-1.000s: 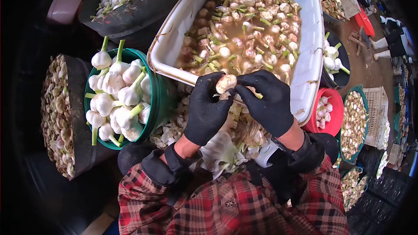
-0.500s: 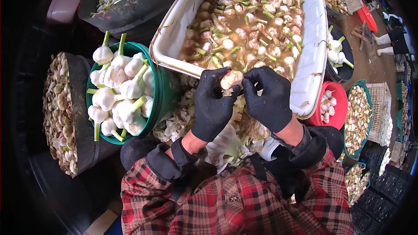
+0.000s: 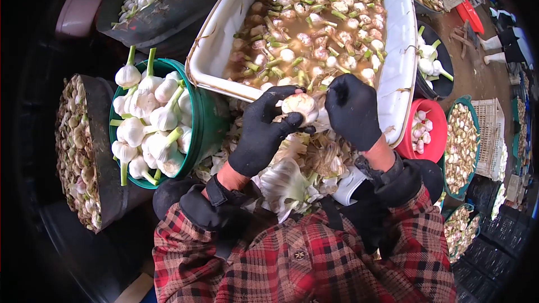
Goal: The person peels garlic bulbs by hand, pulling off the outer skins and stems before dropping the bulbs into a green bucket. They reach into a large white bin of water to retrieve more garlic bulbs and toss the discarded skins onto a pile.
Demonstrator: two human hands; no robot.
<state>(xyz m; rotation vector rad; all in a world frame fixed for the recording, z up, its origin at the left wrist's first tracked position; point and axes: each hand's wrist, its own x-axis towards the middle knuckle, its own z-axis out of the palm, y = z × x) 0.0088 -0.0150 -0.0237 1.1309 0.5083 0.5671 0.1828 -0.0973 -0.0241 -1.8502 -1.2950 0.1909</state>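
Both my hands wear black gloves. My left hand (image 3: 263, 132) cups a pale garlic bulb (image 3: 300, 102) from below, just in front of the white tub (image 3: 400, 50). My right hand (image 3: 353, 111) pinches the bulb's right side, fingertips on its loose skin. The tub holds several garlic bulbs and green stem pieces soaking in brown water. Under my hands lies a heap of peeled skins and husks (image 3: 292, 177).
A green bucket (image 3: 203, 120) of white garlic with green stems stands at left, a dark bin of trimmings (image 3: 76, 148) beyond it. A red bowl (image 3: 426, 137) with a few bulbs sits at right, with more baskets and crates (image 3: 487, 140) of garlic behind.
My left hand has turned more under the bulb and its fingers have spread. My right hand has lifted and shifted to the bulb's right side. The view has moved slightly.
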